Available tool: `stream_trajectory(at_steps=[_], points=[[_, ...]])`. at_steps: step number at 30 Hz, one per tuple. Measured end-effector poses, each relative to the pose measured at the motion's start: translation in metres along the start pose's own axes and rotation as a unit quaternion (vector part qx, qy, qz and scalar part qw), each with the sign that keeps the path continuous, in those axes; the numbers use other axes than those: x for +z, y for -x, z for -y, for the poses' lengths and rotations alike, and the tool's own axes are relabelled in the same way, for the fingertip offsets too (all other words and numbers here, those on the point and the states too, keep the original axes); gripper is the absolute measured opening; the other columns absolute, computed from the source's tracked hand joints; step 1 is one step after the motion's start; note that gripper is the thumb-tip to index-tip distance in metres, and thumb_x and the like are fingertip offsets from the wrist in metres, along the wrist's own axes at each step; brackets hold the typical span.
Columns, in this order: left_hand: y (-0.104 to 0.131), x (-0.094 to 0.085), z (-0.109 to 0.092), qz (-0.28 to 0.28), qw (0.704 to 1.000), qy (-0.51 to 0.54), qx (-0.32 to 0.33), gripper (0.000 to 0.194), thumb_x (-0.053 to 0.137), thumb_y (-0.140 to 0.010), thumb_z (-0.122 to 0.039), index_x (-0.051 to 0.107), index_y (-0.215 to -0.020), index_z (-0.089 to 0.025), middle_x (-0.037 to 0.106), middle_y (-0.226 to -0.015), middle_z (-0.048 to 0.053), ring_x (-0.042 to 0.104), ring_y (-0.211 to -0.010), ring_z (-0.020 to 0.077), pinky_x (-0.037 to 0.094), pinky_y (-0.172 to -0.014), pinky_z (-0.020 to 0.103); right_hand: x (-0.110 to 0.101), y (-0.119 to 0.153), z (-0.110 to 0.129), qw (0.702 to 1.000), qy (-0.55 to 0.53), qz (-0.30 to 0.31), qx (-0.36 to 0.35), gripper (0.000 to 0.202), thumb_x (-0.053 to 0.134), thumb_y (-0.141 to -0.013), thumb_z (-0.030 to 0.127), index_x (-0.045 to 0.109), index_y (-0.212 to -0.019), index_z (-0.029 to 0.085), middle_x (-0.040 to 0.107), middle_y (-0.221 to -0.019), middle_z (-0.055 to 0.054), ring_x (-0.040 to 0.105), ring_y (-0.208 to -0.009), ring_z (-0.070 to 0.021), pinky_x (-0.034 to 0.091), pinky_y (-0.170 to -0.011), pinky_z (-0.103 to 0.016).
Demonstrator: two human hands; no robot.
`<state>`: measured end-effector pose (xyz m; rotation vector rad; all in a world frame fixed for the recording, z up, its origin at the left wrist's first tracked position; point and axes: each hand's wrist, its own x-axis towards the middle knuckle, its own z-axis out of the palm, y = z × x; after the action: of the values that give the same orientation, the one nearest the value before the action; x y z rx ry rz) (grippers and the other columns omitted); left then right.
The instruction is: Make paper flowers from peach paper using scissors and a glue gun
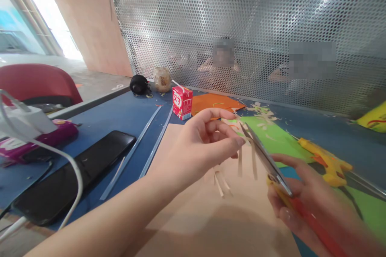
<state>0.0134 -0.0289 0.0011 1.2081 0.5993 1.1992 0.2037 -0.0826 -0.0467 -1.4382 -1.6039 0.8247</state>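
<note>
My right hand (304, 196) grips scissors (268, 160) with a red and yellow handle, their blades pointing up and left. My left hand (208, 140) is held over the beige paper, its fingers curled and its thumb close to the middle finger, right beside the blade tips. Whatever is pinched there is too small to name. Several narrow beige paper strips (219, 184) lie below my left hand on a large beige paper sheet (193, 217).
A red drink box (182, 103) with a straw stands behind an orange sheet's (208, 102) left end. Green paper (280, 136) and a yellow glue gun (327, 160) lie right. At left are a black phone (75, 176), a white cable (76, 172) and clear glue sticks (132, 150). Perforated metal (181, 20) closes the back.
</note>
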Motion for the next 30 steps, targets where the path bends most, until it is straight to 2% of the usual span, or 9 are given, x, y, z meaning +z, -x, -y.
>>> stream_trajectory(at_steps=[3, 8, 11, 15, 20, 25, 30], points=[[0.001, 0.001, 0.0, 0.008, 1.0, -0.004, 0.001, 0.024, 0.062, -0.07, -0.008, 0.05, -0.09, -0.015, 0.055, -0.061, -0.004, 0.049, -0.05, 0.0027, 0.039, -0.046, 0.014, 0.003, 0.001, 0.007, 1.0, -0.024, 0.011, 0.011, 0.05, 0.058, -0.07, 0.041, 0.036, -0.113, 0.032, 0.049, -0.053, 0.007, 0.048, -0.043, -0.0122, 0.04, -0.042, -0.022], [0.004, 0.002, -0.002, 0.02, 0.999, -0.035, -0.022, 0.027, 0.063, -0.071, -0.01, 0.047, -0.092, -0.017, 0.056, -0.064, -0.004, 0.052, -0.055, 0.0045, 0.042, -0.054, 0.018, 0.001, 0.0, 0.01, 0.996, -0.076, 0.013, 0.047, 0.044, 0.059, -0.072, 0.041, 0.037, -0.109, 0.033, 0.054, -0.058, 0.005, 0.049, -0.045, -0.0127, 0.033, -0.035, -0.019], [0.006, 0.003, -0.002, 0.053, 0.995, -0.076, -0.041, 0.034, 0.064, -0.071, -0.013, 0.045, -0.098, -0.02, 0.059, -0.068, -0.003, 0.055, -0.06, 0.0074, 0.042, -0.057, 0.021, -0.002, -0.003, 0.01, 0.995, -0.09, -0.018, 0.044, 0.046, 0.064, -0.07, 0.041, 0.041, -0.108, 0.031, 0.058, -0.061, 0.003, 0.052, -0.045, -0.0136, 0.041, -0.038, -0.022], [0.009, 0.004, 0.008, 0.129, 0.977, -0.156, -0.061, 0.049, 0.063, -0.069, -0.013, 0.039, -0.109, -0.024, 0.063, -0.071, -0.002, 0.057, -0.063, 0.0109, 0.042, -0.056, 0.023, -0.003, -0.008, 0.013, 0.989, -0.128, -0.062, 0.042, 0.056, 0.075, -0.057, 0.034, 0.044, -0.104, 0.029, 0.064, -0.069, 0.001, 0.06, -0.058, -0.0176, 0.051, -0.056, -0.028], [0.012, 0.006, 0.021, 0.161, 0.956, -0.218, -0.11, 0.046, 0.062, -0.069, -0.018, 0.041, -0.109, -0.025, 0.063, -0.074, 0.0, 0.061, -0.068, 0.0149, 0.043, -0.056, 0.025, 0.002, -0.007, 0.017, 0.989, -0.14, -0.046, 0.028, 0.054, 0.071, -0.061, 0.033, 0.042, -0.107, 0.029, 0.063, -0.066, 0.002, 0.06, -0.059, -0.0175, 0.049, -0.057, -0.029], [0.01, 0.003, 0.022, 0.179, 0.954, -0.209, -0.116, 0.043, 0.057, -0.072, -0.015, 0.04, -0.11, -0.024, 0.061, -0.077, 0.001, 0.062, -0.065, 0.0149, 0.043, -0.055, 0.025, 0.005, -0.005, 0.015, 0.993, -0.12, -0.013, -0.009, 0.048, 0.067, -0.065, 0.022, 0.042, -0.105, 0.03, 0.06, -0.063, 0.006, 0.058, -0.059, -0.0138, 0.048, -0.061, -0.027], [0.006, 0.003, 0.022, 0.19, 0.951, -0.213, -0.12, 0.043, 0.056, -0.073, -0.015, 0.039, -0.111, -0.022, 0.062, -0.081, 0.002, 0.061, -0.069, 0.015, 0.045, -0.057, 0.027, 0.003, -0.005, 0.013, 0.993, -0.115, 0.019, 0.002, 0.046, 0.062, -0.068, 0.019, 0.041, -0.108, 0.027, 0.058, -0.063, 0.005, 0.057, -0.061, -0.0144, 0.045, -0.054, -0.024]])
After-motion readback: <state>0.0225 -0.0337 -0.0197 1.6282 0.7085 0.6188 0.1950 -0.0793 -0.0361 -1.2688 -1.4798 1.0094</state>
